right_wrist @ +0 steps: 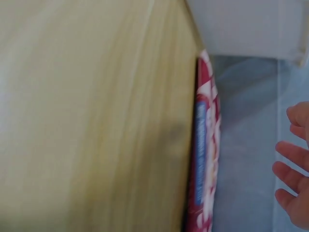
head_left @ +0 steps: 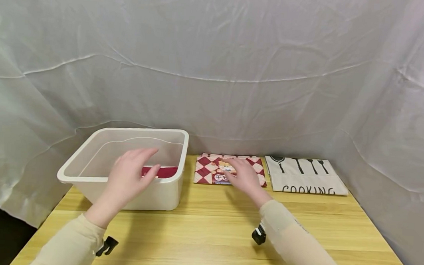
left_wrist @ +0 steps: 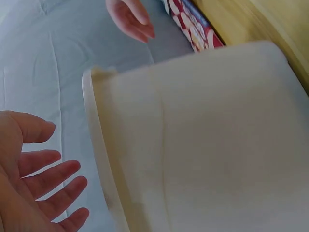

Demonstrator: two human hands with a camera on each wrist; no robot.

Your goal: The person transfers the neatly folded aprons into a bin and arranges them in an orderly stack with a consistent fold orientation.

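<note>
The left hand (head_left: 130, 174) hovers over the near rim of a cream rectangular plastic bin (head_left: 87, 178) that stands on the left of the pale wooden table (head_left: 210, 228). Its fingers are spread and relaxed, holding nothing. Inside the bin, at the bottom against the near wall, lies a folded dark red cloth (head_left: 164, 171).

The right hand (head_left: 243, 176) is stretched out over a folded red-and-white checked cloth with a cartoon print (head_left: 206, 170), which lies flat on the table just to the right of the bin, near the back edge. The fingers are straight and apart, palm down; whether they touch the fabric I cannot tell. Just beside that cloth, further right, lies a folded white cloth printed with black utensils and the word COOKING (head_left: 304, 181). A wrinkled white sheet (head_left: 237, 69) hangs behind and around the table.
</note>
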